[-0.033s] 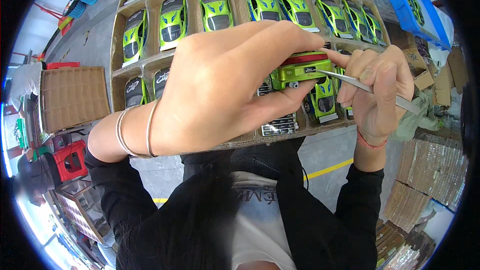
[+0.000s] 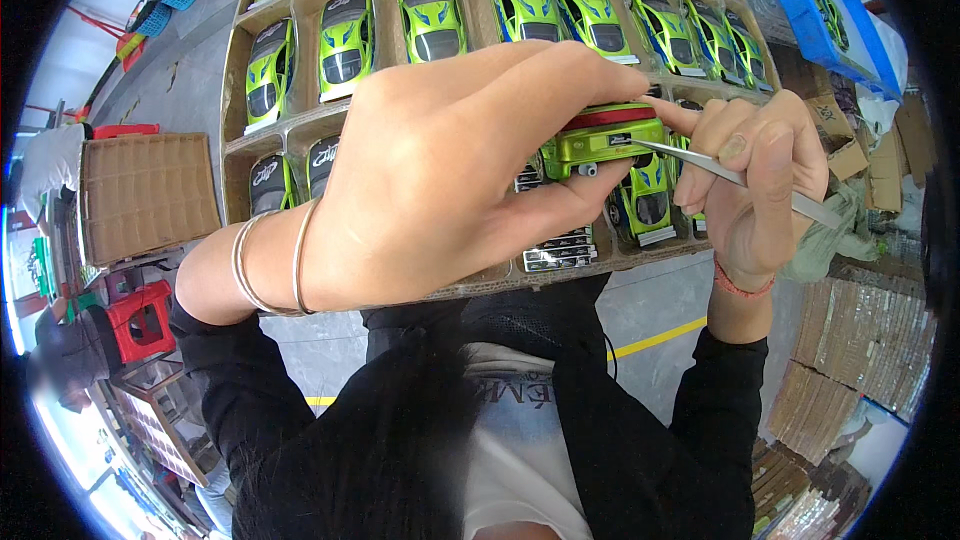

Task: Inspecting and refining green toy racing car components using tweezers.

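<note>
Item: green toy car body held over a cardboard divider tray, tweezers applied.

I log my left hand closed around a green toy car body, thumb beneath and fingers over its red-edged top; it is lifted above the near right part of the cardboard tray. My right hand pinches metal tweezers narrowly, their tips touching the right end of the car body. The tray's compartments hold finished green toy cars in rows toward its far edge; one more green car sits in a compartment at the near right edge, just under the held piece. Two bangles circle my left wrist. A brown empty divider tray lies off the left edge.
</note>
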{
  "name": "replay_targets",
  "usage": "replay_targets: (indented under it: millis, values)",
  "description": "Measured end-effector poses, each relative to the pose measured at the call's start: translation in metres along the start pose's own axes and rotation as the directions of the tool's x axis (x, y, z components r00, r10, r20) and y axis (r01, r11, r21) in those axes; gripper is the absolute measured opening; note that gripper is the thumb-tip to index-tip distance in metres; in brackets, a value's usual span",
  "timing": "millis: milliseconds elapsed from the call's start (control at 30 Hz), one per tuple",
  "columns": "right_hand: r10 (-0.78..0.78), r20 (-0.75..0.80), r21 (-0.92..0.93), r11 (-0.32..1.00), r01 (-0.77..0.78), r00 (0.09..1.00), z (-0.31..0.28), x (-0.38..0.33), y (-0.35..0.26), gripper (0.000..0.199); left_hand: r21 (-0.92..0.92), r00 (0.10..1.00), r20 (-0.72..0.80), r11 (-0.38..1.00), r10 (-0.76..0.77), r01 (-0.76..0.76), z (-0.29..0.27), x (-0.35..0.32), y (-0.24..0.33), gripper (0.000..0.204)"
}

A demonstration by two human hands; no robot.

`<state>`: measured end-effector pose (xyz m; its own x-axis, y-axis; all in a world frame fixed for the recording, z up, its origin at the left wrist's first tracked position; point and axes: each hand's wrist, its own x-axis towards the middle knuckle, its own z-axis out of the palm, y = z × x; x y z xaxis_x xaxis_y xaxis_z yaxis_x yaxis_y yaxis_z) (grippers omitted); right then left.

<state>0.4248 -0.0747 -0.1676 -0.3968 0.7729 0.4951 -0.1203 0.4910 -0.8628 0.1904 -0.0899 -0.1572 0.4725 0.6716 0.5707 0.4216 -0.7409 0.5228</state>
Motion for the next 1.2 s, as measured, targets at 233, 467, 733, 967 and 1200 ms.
replay_targets:
  millis: [233, 467, 733, 967, 1200]
  values:
    - [0.008, 0.007, -0.003, 1.0, -0.008, 1.0, 0.001, 0.001, -0.002, 0.032, -0.001, 1.0, 0.005, 1.0, 0.002, -0.002, 0.0, 0.0, 0.001, 0.044]
    - [0.016, 0.024, -0.023, 1.0, -0.015, 1.0, 0.0, 0.003, -0.004, 0.032, -0.002, 1.0, 0.006, 1.0, 0.008, -0.008, -0.002, -0.001, 0.002, 0.045]
    - [0.053, 0.018, -0.033, 0.998, -0.052, 0.998, -0.001, 0.003, -0.008, 0.032, -0.084, 0.998, -0.063, 0.996, -0.02, 0.015, 0.004, 0.001, 0.011, 0.036]
    - [0.088, -0.01, -0.054, 0.995, -0.088, 0.996, 0.002, 0.006, -0.013, 0.032, -0.049, 0.989, -0.031, 0.988, 0.143, -0.144, 0.001, -0.003, 0.001, 0.029]
    - [0.162, 0.009, 0.011, 0.987, -0.162, 0.987, -0.002, 0.014, -0.025, 0.036, -0.04, 0.98, -0.033, 0.98, 0.195, -0.197, -0.017, -0.005, 0.005, 0.028]
